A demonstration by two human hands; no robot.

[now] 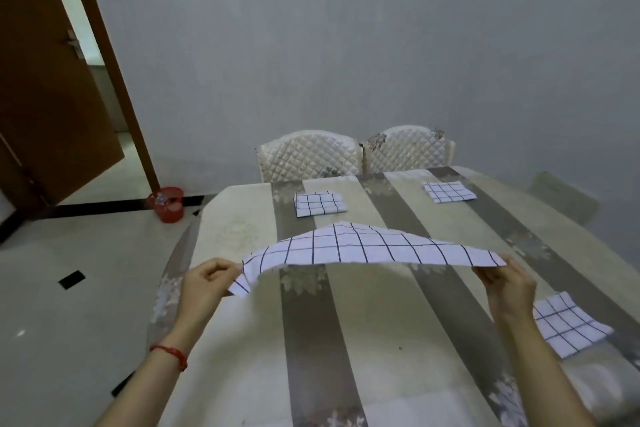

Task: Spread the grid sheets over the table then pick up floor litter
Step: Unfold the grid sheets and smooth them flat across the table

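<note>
A white grid sheet [367, 246] hangs stretched in the air above the striped table [249, 340]. My left hand [204, 286] pinches its left end, where a corner droops. My right hand [507, 284] pinches its right end. Three more grid sheets lie folded on the table: one at the far middle [319, 203], one at the far right [449, 191], and one near the right edge [568, 326], just behind my right forearm.
Two quilted cream chairs [311, 154] stand at the table's far side against the wall. A red bin [166, 203] sits on the floor by the open brown door [45, 87]. A small white scrap [20, 333] lies on the tiled floor at the left.
</note>
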